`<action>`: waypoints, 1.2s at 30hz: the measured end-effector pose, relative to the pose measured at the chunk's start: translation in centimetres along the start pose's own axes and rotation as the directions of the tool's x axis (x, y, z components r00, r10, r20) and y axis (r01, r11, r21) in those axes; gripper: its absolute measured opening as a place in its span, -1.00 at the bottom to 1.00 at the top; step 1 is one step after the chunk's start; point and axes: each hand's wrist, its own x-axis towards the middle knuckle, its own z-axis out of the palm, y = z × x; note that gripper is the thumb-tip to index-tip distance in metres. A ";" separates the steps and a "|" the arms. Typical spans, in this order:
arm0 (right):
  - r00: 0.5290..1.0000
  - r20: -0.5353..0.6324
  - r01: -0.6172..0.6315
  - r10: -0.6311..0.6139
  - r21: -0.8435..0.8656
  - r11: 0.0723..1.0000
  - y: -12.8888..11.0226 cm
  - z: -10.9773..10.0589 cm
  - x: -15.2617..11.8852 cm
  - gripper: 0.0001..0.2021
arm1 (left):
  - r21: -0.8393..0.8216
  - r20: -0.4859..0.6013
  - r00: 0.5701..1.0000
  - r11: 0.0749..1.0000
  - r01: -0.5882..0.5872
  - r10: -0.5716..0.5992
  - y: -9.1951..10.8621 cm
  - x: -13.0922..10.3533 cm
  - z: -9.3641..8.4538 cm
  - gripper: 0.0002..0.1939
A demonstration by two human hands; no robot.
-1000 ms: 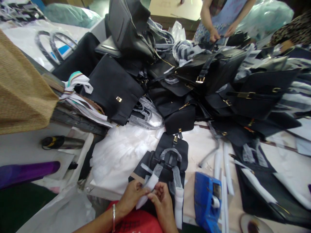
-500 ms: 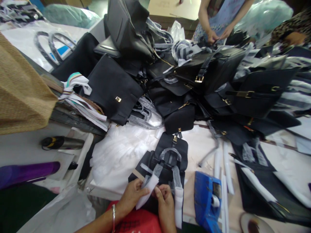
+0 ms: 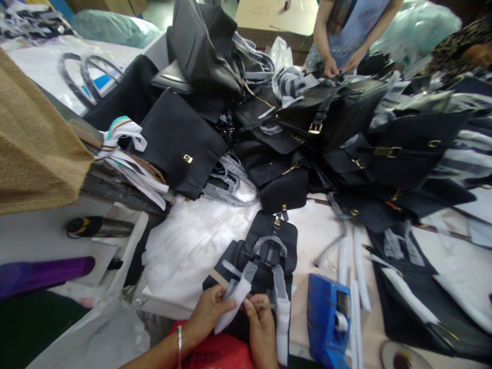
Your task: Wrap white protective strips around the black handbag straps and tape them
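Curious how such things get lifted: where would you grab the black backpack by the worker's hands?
Probably its plastic-wrapped top handle, from above: the loop arches across the black backpack, nothing lying on it, while the left hand holds a white-wrapped shoulder strap.

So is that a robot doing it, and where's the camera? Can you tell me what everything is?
No robot here! Those are a person's own bare hands. The camera sits on their head, looking forward and down, so you see roughly what they see.

The left hand holds a white wrap by one strap of a small black bag. The right hand is beside it, fingertips together; I can't tell what they're pinching.

On the table are more black bags and a blue holder with a white roll, perhaps a tape dispenser. Across the table, another person's hands are busy too.
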 end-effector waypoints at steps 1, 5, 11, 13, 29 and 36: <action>1.000 0.012 0.002 -0.002 -0.013 1.000 -0.3 -0.1 -0.1 -0.76 | 0.007 -0.008 1.000 1.000 -0.001 0.001 -0.1 0.0 0.0 -0.61; 0.991 0.132 -0.005 0.007 -0.011 1.000 -1.6 -0.7 -0.6 -0.79 | 0.018 -0.043 0.999 1.000 0.001 0.000 -0.3 0.1 -0.1 -0.62; 0.968 0.250 0.004 -0.022 0.073 0.997 -1.5 -1.5 -0.9 -0.73 | -0.013 -0.047 0.999 1.000 0.002 -0.003 -0.4 0.1 0.0 -0.61; 0.977 0.214 -0.020 0.008 0.055 0.998 -1.2 -1.3 -0.7 -0.75 | -0.023 -0.043 0.999 1.000 0.004 -0.005 -0.4 0.1 -0.1 -0.61; 0.990 0.144 -0.009 0.008 0.010 1.000 -1.3 -0.6 0.7 -0.77 | -0.114 0.003 1.000 0.993 -0.014 0.015 -0.3 0.3 0.0 -0.60; 0.978 0.206 0.053 -0.027 -0.123 0.991 -2.6 -0.1 1.2 -0.82 | -0.096 -0.012 1.000 0.995 -0.019 0.018 -0.2 0.0 0.4 -0.68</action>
